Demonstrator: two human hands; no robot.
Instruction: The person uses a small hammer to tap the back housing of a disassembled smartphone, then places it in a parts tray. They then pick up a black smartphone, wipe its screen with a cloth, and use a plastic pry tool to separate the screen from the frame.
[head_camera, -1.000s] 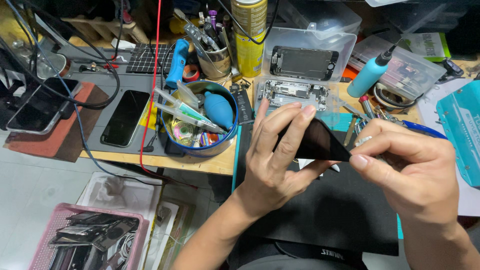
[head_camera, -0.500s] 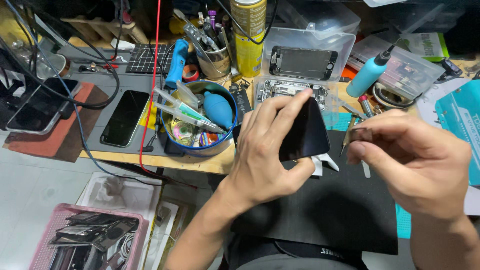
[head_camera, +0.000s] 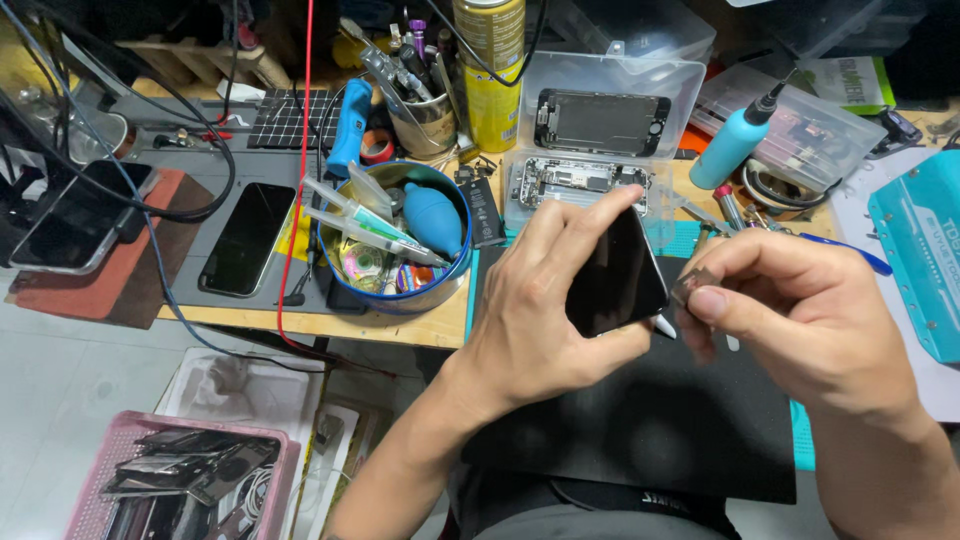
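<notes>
Black phone screen panel (head_camera: 618, 275) is being held up tilted above the black work mat (head_camera: 640, 420), just in front of the desk edge. Left hand (head_camera: 545, 300) is gripping it, fingers curled round the left edge and top, thumb under the lower edge. Right hand (head_camera: 800, 315) is sitting just beside the panel's right edge, thumb and forefinger pinched narrow on something small and dark (head_camera: 690, 287); can't tell what it is. A white tip (head_camera: 664, 326) is poking out under the panel's lower corner.

Behind the hands, an opened phone body (head_camera: 575, 185) is lying in a clear plastic tray (head_camera: 610, 120), with another screen frame (head_camera: 602, 120) resting higher up. Yellow spray can (head_camera: 490, 75) is standing upright just left of that. Round blue tin (head_camera: 395, 245) is holding a blue air blower (head_camera: 432, 218) and syringes. Dark phone (head_camera: 248, 238) is lying flat on a grey mat further left. Teal bottle (head_camera: 735, 142) is leaning at the right, teal case (head_camera: 920, 255) at the far right. Pink basket (head_camera: 180, 480) is sitting on the floor, lower left.
</notes>
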